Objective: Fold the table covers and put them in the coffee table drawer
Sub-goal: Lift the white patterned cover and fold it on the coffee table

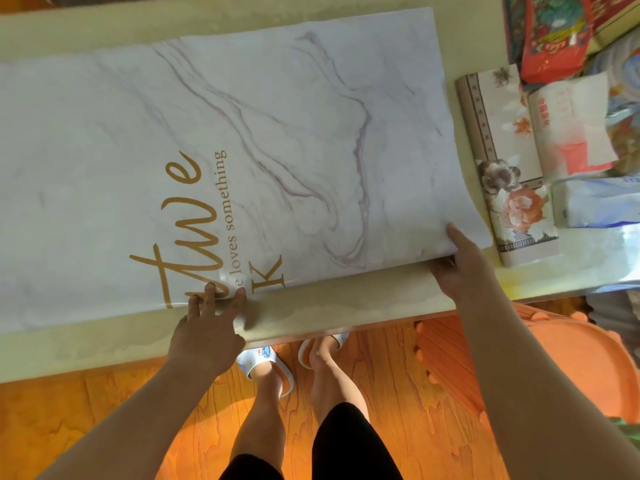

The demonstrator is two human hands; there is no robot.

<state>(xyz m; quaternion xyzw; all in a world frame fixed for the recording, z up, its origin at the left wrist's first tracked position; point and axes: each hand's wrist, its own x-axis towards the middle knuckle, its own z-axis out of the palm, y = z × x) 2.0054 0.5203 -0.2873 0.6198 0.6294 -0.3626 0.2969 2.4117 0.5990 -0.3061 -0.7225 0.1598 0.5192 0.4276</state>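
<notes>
Beige table (346, 306) over orange wood floor (104, 427). Marble-print table cover (277, 133), gold lettering, lies flat; left hand (207, 327) presses its near edge with straight fingers, right hand (460, 265) pinches its corner.

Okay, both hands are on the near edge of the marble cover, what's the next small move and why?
Probably lift the near edge and carry it toward the far edge to fold the cover. It lies spread flat on the table; the right hand grips its corner, and the left hand touches its edge.
</notes>
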